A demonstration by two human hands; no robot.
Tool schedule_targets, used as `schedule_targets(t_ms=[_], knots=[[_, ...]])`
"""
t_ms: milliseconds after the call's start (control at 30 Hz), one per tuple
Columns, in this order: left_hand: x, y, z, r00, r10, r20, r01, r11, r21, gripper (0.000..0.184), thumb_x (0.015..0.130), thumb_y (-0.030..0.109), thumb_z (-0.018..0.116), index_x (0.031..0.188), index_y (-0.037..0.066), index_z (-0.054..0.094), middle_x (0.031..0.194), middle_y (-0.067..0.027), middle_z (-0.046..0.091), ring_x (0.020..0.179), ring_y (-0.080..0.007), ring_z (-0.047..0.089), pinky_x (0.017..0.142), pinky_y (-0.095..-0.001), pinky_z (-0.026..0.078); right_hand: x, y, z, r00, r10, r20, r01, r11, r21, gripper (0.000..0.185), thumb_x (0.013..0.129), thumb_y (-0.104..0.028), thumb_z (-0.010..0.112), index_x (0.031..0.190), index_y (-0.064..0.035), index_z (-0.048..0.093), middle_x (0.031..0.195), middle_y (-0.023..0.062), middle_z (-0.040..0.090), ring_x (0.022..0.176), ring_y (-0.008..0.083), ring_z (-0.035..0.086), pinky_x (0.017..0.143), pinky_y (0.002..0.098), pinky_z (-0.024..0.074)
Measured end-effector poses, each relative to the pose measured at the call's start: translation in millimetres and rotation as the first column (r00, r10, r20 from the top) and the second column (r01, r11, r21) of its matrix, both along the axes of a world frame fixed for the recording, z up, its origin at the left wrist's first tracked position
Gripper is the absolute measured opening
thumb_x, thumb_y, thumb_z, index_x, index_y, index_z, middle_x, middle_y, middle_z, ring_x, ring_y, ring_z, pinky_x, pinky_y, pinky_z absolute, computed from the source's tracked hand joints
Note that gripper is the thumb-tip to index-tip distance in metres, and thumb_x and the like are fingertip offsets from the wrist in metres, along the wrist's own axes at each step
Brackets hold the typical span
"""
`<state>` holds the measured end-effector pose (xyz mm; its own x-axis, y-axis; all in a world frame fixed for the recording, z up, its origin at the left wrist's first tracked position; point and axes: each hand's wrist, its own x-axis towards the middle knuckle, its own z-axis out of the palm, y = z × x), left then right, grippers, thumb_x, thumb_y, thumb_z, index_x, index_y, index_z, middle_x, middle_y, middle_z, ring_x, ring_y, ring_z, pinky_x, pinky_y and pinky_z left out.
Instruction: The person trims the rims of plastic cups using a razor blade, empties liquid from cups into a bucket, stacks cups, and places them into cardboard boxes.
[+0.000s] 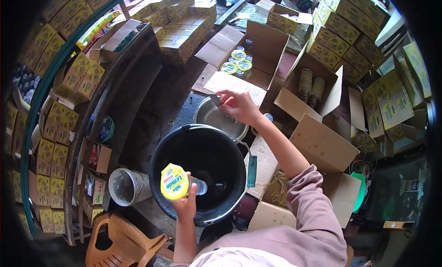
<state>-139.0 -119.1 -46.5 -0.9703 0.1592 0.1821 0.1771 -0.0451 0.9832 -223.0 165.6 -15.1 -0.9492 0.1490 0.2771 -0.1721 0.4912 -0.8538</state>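
Left hand [186, 203] grasped a cup [174, 182], a bucket [202, 142] beneath it. Right hand [239, 108], farther forward, pinched a grey piece [215, 100] above a basin [211, 117].

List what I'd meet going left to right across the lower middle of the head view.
Shelved boxes → grey bucket → yellow lid in the left hand → green grip → green disc.
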Motion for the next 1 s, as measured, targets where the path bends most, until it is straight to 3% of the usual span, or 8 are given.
schedule_targets(t_ms=[167, 300, 467, 667, 733, 800, 933, 1000], knots=[[-4, 2, 4, 0.993, 0.121, -0.005, -0.119, 0.980, 0.161, 0.046, 0.075, 0.007, 0.066, 0.114, 0.001, 0.043, 0.103, -0.0117, 0.058, 0.096, -0.0175, 0.055, 0.087, -0.0298, 0.042, 30, -40, 67, 0.979, 0.163, -0.124, -0.198, 0.910, -0.365, 0.042, 0.073, -0.002, 0.066, 0.113, -0.0059, 0.053, 0.082, 0.0057, 0.062, 0.071, 0.0102, 0.061, 0.063, 0.0228, 0.0494], [-5, -3, -1, 0.986, 0.167, -0.020, -0.162, 0.976, 0.145, 0.044, 0.079, 0.007, 0.062, 0.117, -0.002, 0.042, 0.109, -0.0123, 0.052, 0.099, -0.0206, 0.054, 0.090, -0.0331, 0.041, 49, -67, 57, 0.907, 0.391, -0.159, -0.388, 0.621, -0.681, 0.044, 0.076, -0.005, 0.066, 0.116, -0.0023, 0.048, 0.083, 0.0058, 0.060, 0.076, 0.0112, 0.060, 0.064, 0.0229, 0.0493], [-10, -7, -5, 0.974, 0.225, -0.030, -0.221, 0.970, 0.103, 0.035, 0.078, 0.006, 0.064, 0.108, -0.004, 0.048, 0.103, -0.0135, 0.059, 0.095, -0.0195, 0.057, 0.087, -0.0323, 0.043, 77, -79, 34, 0.979, 0.193, -0.059, -0.175, 0.664, -0.727, 0.041, 0.075, -0.003, 0.065, 0.112, -0.0009, 0.049, 0.086, 0.0069, 0.060, 0.076, 0.0123, 0.060, 0.064, 0.0246, 0.0503], [-8, -3, 2, 0.972, 0.216, -0.089, -0.209, 0.975, 0.082, 0.033, 0.080, 0.007, 0.062, 0.107, -0.005, 0.049, 0.099, -0.0138, 0.060, 0.095, -0.0187, 0.058, 0.086, -0.0307, 0.044, 112, -91, 40, 0.998, 0.037, -0.048, -0.052, 0.938, -0.343, 0.039, 0.071, 0.001, 0.062, 0.108, -0.0038, 0.052, 0.083, 0.0083, 0.060, 0.076, 0.0166, 0.062, 0.069, 0.0269, 0.0494], [-8, 0, 0, 0.968, 0.241, -0.068, -0.233, 0.967, 0.107, 0.032, 0.080, 0.007, 0.062, 0.106, -0.006, 0.049, 0.099, -0.0139, 0.060, 0.094, -0.0184, 0.058, 0.085, -0.0305, 0.044, 112, -107, 13, 0.979, 0.070, -0.193, -0.017, 0.965, 0.263, 0.043, 0.070, 0.003, 0.051, 0.112, -0.0029, 0.047, 0.075, 0.0179, 0.058, 0.072, 0.0310, 0.059, 0.070, 0.0355, 0.0457], [-11, -4, -5, 0.968, 0.248, -0.034, -0.243, 0.963, 0.113, 0.032, 0.080, 0.007, 0.062, 0.106, -0.006, 0.049, 0.098, -0.0140, 0.061, 0.092, -0.0181, 0.059, 0.085, -0.0303, 0.045, 117, -110, 5, 0.979, 0.077, 0.190, -0.099, 0.989, 0.112, 0.044, 0.072, 0.002, 0.048, 0.116, -0.0016, 0.042, 0.074, 0.0176, 0.058, 0.073, 0.0291, 0.059, 0.069, 0.0365, 0.0448], [-14, -3, -9, 0.957, 0.261, -0.128, -0.240, 0.958, 0.156, 0.032, 0.079, 0.007, 0.062, 0.105, -0.006, 0.050, 0.097, -0.0123, 0.061, 0.089, -0.0162, 0.060, 0.080, -0.0289, 0.047, 112, -94, 10, 0.928, 0.103, 0.358, -0.050, 0.987, -0.155, 0.056, 0.073, -0.005, 0.055, 0.124, -0.0027, 0.033, 0.075, 0.0039, 0.047, 0.078, 0.0172, 0.059, 0.066, 0.0306, 0.0440], [-12, -6, -8, 0.978, 0.200, -0.055, -0.192, 0.974, 0.119, 0.032, 0.077, 0.007, 0.065, 0.103, -0.003, 0.050, 0.097, -0.0120, 0.060, 0.090, -0.0175, 0.059, 0.082, -0.0300, 0.046, 109, -85, 5, 0.870, 0.333, 0.363, -0.027, 0.769, -0.639, 0.060, 0.078, -0.007, 0.055, 0.129, -0.0038, 0.024, 0.085, 0.0028, 0.043, 0.088, 0.0190, 0.060, 0.073, 0.0321, 0.0443]])
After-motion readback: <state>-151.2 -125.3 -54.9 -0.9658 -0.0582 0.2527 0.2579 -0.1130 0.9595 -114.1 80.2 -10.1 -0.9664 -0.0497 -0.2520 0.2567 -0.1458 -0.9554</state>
